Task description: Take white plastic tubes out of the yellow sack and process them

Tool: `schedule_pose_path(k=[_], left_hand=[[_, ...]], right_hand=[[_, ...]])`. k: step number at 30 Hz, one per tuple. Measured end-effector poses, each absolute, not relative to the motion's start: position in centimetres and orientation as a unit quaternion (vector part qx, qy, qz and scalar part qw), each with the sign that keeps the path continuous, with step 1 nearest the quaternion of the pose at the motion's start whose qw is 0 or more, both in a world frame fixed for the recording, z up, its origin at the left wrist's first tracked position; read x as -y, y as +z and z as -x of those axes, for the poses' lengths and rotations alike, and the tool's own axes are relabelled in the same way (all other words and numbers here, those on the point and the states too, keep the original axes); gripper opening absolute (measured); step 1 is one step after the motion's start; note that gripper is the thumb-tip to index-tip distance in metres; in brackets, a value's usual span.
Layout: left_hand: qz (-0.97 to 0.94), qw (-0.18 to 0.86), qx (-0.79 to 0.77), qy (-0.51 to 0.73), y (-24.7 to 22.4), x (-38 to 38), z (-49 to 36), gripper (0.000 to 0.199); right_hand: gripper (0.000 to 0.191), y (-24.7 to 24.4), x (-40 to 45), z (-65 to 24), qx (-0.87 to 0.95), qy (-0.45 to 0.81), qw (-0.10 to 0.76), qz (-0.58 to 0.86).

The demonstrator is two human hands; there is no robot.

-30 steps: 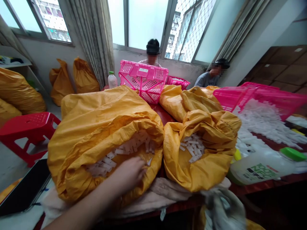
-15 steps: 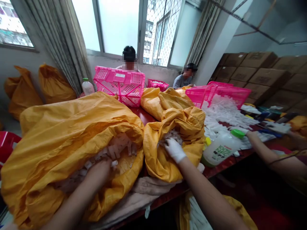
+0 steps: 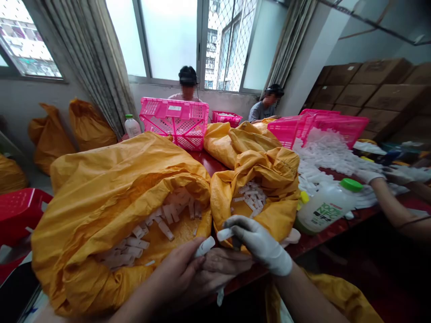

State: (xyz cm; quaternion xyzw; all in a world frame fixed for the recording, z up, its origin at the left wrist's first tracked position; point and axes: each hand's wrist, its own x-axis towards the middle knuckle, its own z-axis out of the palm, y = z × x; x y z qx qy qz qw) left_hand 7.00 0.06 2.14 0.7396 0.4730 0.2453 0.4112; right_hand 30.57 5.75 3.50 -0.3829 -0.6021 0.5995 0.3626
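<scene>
My bare left hand grips a small white strip at the front of the left yellow woven sack. My right hand, in a white glove, pinches another white strip between its fingers. Both hands sit close together, the glove just above my left fingers, at the sacks' front edges. Many loose white strips lie in the left sack's mouth. More strips fill the mouth of the right yellow sack.
A heap of white pieces and a plastic bottle with a green cap lie on the red table to the right. A co-worker's gloved hands work at the right. Pink crates stand behind the sacks; another person sits beyond.
Both hands have come out of the sacks and met at the front, each now holding a white strip. My view has shifted slightly, and the co-worker's hands have moved a little.
</scene>
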Motion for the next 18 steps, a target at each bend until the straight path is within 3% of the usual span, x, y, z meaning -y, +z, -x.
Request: schedule_pose_path(k=[4,6,9,11,15,18], left_hand=[[-0.736,0.448,-0.451,0.231,1.9,0.1,-7.3,0.033],[-0.71,0.495,-0.433,0.251,1.5,0.2,-7.8,0.035],[-0.677,0.493,-0.438,0.327,1.2,0.3,-8.6,0.039],[-0.679,0.453,-0.462,0.347,1.2,0.2,-9.0,0.039],[-0.648,0.469,-0.458,0.387,1.0,-0.1,-9.2,0.034],[-0.498,0.637,-0.396,0.435,0.3,0.1,-9.7,0.037]], right_hand=[[0.015,5.2,-4.9,-28.5,0.774,0.455,0.292,0.33],[0.012,5.0,-5.0,-27.8,0.804,0.413,0.32,0.284],[0.017,3.3,-4.9,-26.3,0.648,0.486,0.51,0.29],[0.018,1.7,-4.7,-25.1,0.528,0.525,0.586,0.319],[0.021,-0.6,-4.1,-22.9,0.47,0.61,0.559,0.308],[0.02,-1.1,-3.7,-22.0,0.367,0.689,0.57,0.258]])
